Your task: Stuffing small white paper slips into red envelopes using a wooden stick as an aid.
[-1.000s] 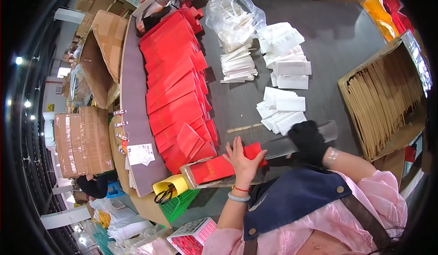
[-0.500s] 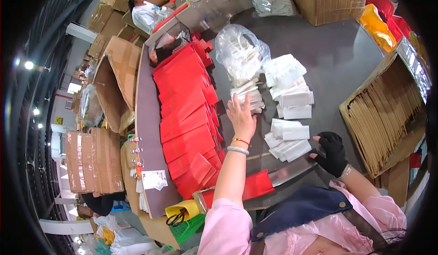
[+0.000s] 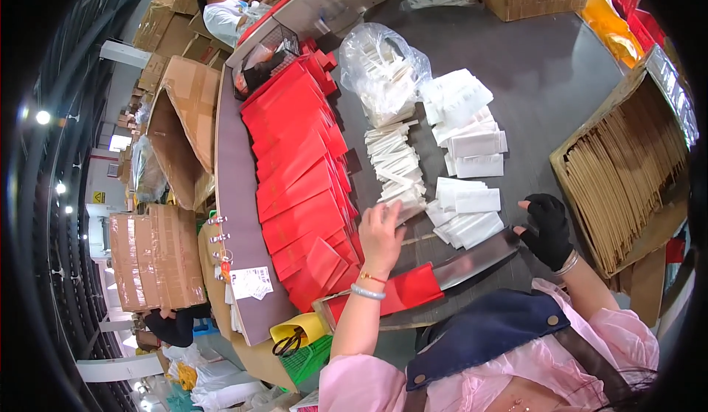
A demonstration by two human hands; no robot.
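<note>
My left hand (image 3: 380,242), bare, with a red cord and a pale bangle at the wrist, bends over the near end of a column of small white packets (image 3: 394,163). Its fingers close round a white packet (image 3: 411,211), partly covered by the fingertips. My right hand (image 3: 547,227) wears a black glove with bare fingertips. Thumb and forefinger stand apart, the thumb tip touching the end of a long strip (image 3: 479,258) that looks clear or grey. The strip's left part is a red piece (image 3: 413,292). Another group of white packets (image 3: 468,216) lies between my hands.
Overlapping red envelopes (image 3: 302,191) fill the table's left side. A clear bag of packets (image 3: 387,69) lies beyond the column. On the right leans a carton (image 3: 619,183) full of brown sheets. A black wire basket (image 3: 265,65) stands far left. A person (image 3: 221,10) works behind.
My left hand has drawn back along the packet column toward me, and its spread fingers have closed in. My right hand stays at the strip's end. The view has shifted slightly.
</note>
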